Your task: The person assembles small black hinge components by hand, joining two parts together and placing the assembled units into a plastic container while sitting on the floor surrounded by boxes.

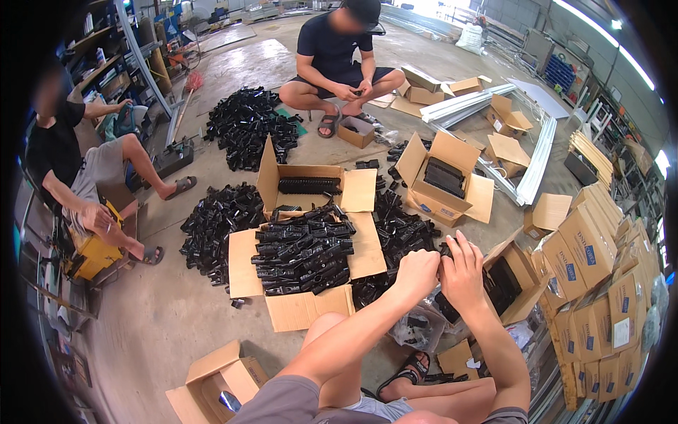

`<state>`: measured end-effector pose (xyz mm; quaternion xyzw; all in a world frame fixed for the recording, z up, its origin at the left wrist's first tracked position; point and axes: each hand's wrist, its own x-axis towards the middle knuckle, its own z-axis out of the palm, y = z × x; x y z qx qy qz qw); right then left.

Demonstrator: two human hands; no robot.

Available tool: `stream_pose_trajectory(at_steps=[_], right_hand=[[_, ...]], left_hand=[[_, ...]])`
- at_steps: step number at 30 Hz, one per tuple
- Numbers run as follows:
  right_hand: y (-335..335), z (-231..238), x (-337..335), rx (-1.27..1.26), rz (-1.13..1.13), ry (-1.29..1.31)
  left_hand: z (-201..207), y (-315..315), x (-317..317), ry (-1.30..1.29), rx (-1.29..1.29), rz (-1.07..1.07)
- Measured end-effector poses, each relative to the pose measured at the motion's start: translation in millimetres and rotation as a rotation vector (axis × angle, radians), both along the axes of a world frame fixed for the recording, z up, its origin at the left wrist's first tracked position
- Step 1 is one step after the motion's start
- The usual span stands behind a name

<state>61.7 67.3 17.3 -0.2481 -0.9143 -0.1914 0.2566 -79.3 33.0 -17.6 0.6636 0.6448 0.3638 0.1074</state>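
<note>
My left hand (418,274) is closed in a fist, raised above the black parts on the floor. Right beside it is my right hand (462,277), its thumb side against the left fist and several fingers flared upward. Whatever is pinched between the two hands is hidden by the fingers. In front of me an opened cardboard box (318,311) is heaped with black plastic parts (304,251). Behind my right hand stands another open box (526,300) with black parts inside. A clear plastic bag (417,328) lies below my hands.
Piles of black parts (251,124) cover the floor ahead and left. One person (335,56) sits opposite, handling a small part; another person (63,162) sits at left. Stacked cartons (579,261) rise at right, near white metal profiles (470,106). An open box (219,385) lies at lower left.
</note>
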Motion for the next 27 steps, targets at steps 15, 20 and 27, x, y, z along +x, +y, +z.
stream_pose_trajectory(at_steps=[15,20,27], right_hand=[[-2.5,-5.6,15.9,0.111,0.016,0.097],[-3.1,-111.6,44.1,-0.320,-0.333,0.831],[-57.2,-315.8,70.7,-1.297,-0.965,-0.117]], left_hand=[[9.9,0.0,-7.3,-0.102,0.023,0.015],[31.7,-3.2,-18.9,-0.321,-0.074,0.109],[3.3,23.6,-9.7,-1.548,-0.303,-0.200]])
